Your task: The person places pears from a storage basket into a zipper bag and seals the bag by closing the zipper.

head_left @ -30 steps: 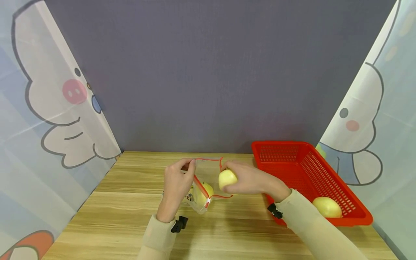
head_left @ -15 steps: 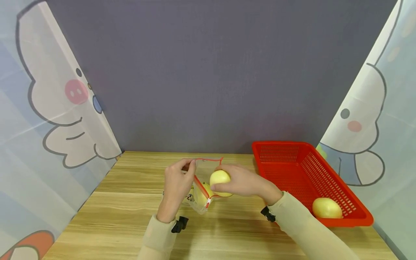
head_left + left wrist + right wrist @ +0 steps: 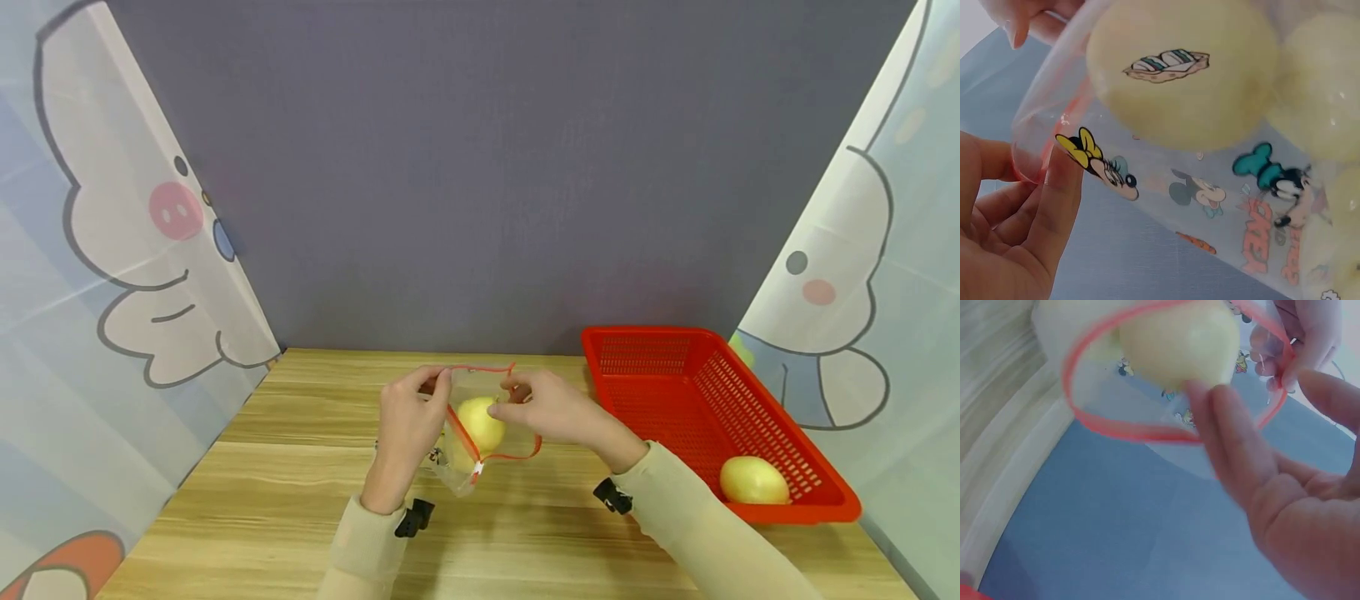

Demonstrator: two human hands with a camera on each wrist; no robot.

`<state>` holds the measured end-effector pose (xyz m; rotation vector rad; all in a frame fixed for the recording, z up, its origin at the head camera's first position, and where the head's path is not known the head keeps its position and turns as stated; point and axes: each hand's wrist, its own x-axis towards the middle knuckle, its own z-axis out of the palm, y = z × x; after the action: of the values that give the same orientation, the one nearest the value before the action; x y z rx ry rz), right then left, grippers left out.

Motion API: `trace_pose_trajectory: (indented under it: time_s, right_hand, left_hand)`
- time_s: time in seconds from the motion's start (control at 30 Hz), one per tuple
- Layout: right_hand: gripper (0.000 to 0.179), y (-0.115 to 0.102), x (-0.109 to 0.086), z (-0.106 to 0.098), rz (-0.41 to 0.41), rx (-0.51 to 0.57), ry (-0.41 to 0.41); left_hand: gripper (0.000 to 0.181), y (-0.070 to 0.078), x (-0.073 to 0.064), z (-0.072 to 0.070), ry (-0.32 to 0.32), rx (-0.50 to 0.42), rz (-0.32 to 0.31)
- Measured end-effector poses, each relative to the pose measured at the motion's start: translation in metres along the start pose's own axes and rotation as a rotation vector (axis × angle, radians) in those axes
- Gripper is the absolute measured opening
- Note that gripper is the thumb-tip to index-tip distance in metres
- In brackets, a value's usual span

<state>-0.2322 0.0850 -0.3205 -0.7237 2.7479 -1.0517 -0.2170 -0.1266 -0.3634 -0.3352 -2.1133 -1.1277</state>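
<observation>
My left hand (image 3: pixel 408 425) pinches the red-edged rim of a clear zip bag (image 3: pixel 453 481) printed with cartoon figures. The bag's mouth gapes toward the right, with a white slider at its near corner. Just inside lies a round pale yellow fruit (image 3: pixel 480 427), and the left wrist view shows more yellow fruit (image 3: pixel 1319 87) deeper in. At the mouth is my right hand (image 3: pixel 558 408), holding nothing, its thumb and fingers apart. In the right wrist view its fingertips (image 3: pixel 1229 403) reach past the red rim (image 3: pixel 1129 430) and overlap the fruit.
To the right stands a red plastic basket (image 3: pixel 846 500) with slotted walls, one yellow fruit (image 3: pixel 753 480) in its near corner. The wooden table (image 3: pixel 285 517) ends at a grey panel (image 3: pixel 480 183) behind, with cartoon-printed curtains (image 3: pixel 112 333) on both sides.
My right hand has carried a yellow fruit leftward into the bag's mouth and let go of it, its fingers now spread. My left hand keeps its pinch on the rim.
</observation>
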Motion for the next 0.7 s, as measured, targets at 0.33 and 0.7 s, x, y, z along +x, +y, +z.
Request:
trace_pose_trajectory:
  time_s: [0.33,0.7]
  right_hand:
    - [0.036,0.001,-0.007,-0.011,-0.148,0.006,-0.086]
    - [0.024,-0.002,-0.011,-0.022,-0.217,-0.186,-0.174]
  left_hand:
    - [0.013,-0.001,0.000,0.002,0.015,0.015,0.020]
    - [0.013,-0.002,0.000,0.002,-0.001,0.011,-0.011]
